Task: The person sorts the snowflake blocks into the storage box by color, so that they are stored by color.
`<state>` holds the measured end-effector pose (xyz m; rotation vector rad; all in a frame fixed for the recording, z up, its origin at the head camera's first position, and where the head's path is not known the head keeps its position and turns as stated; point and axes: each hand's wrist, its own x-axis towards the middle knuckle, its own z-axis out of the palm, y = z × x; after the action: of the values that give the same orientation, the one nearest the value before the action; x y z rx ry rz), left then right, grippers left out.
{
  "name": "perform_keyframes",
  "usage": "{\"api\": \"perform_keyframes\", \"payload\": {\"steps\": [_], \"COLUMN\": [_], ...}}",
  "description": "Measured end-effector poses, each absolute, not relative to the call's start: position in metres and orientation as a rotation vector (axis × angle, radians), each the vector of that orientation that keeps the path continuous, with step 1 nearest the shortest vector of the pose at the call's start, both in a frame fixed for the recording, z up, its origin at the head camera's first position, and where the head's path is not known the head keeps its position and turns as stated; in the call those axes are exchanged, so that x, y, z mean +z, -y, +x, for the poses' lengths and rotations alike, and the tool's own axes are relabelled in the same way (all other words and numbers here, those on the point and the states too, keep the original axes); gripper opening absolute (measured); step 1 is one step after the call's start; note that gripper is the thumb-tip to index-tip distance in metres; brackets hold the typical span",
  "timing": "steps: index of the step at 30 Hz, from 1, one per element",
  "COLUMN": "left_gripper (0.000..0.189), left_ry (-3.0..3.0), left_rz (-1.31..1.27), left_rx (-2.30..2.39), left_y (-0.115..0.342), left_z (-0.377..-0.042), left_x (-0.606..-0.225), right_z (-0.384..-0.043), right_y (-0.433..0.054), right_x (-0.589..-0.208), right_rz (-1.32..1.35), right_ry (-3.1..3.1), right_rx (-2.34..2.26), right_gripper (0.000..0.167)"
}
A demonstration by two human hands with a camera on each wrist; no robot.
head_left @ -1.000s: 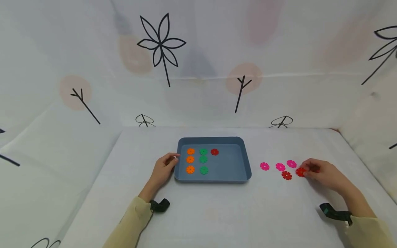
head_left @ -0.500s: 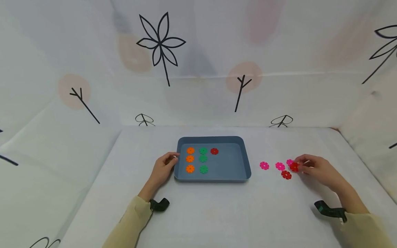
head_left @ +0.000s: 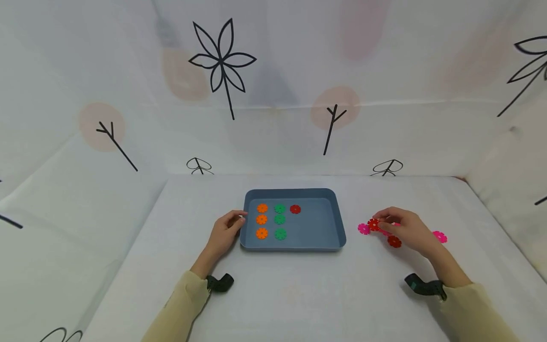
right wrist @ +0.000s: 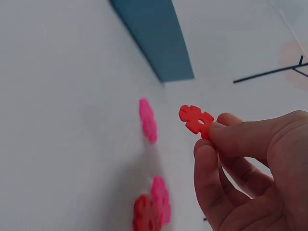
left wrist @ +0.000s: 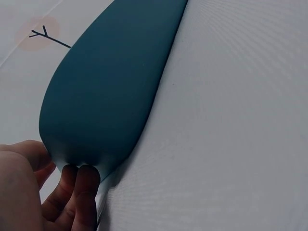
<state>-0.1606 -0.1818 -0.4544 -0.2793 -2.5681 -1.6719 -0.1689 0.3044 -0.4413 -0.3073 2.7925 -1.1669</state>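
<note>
My left hand (head_left: 225, 232) holds the left rim of a blue-grey tray (head_left: 318, 228), with fingertips (left wrist: 88, 175) against its outer wall. Inside lie several plastic flower discs: a column of orange discs (head_left: 262, 219), a column of green discs (head_left: 279, 219), and one red disc (head_left: 295, 209). Right of the tray, my right hand (head_left: 403, 230) pinches a red flower disc (right wrist: 195, 118) by its edge, raised off the table. Below it lie a pink disc (head_left: 363, 229), a red disc (head_left: 394, 241) and other pink ones partly hidden by the hand.
Another pink disc (head_left: 440, 236) lies to the right, behind the hand. White cloth covers the table (head_left: 299, 294). Cloth walls with line drawings rise at the back (head_left: 273, 137) and sides. Each wrist wears a dark camera mount (head_left: 423, 285).
My right hand has moved left toward the tray, carrying the red disc over the pink ones. A pink disc has come into sight behind it. My left hand and the tray stay put.
</note>
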Motion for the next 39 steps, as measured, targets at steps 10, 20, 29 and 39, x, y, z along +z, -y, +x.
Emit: {"api": "perform_keyframes", "payload": {"steps": [10,20,29,39], "left_gripper": [0.026,0.026,0.025,0.025], "left_ry": [2.575,2.568,2.568,2.565], "left_rz": [-0.294,-0.294,-0.294,-0.301], "left_rx": [-1.676,-1.685,-1.689,-1.69], "left_y": [0.183,0.183,0.183,0.184], "left_z": [-0.161,-0.162,-0.161,-0.162], "left_x": [-0.455,-0.454,-0.455,-0.456], "right_z": [-0.187,-0.21,-0.222,-0.236], "right_y": [-0.271,-0.239,-0.21,-0.186], "right_x": [-0.432,-0.431,-0.426,-0.427], "right_rz": [-0.404,-0.488,-0.53,-0.685], "right_ry": [-2.767,-2.711,-2.639,-2.634], "right_rx": [-1.199,-1.281,-1.348,-1.323], "right_gripper": [0.028,0.024,0.018,0.015]}}
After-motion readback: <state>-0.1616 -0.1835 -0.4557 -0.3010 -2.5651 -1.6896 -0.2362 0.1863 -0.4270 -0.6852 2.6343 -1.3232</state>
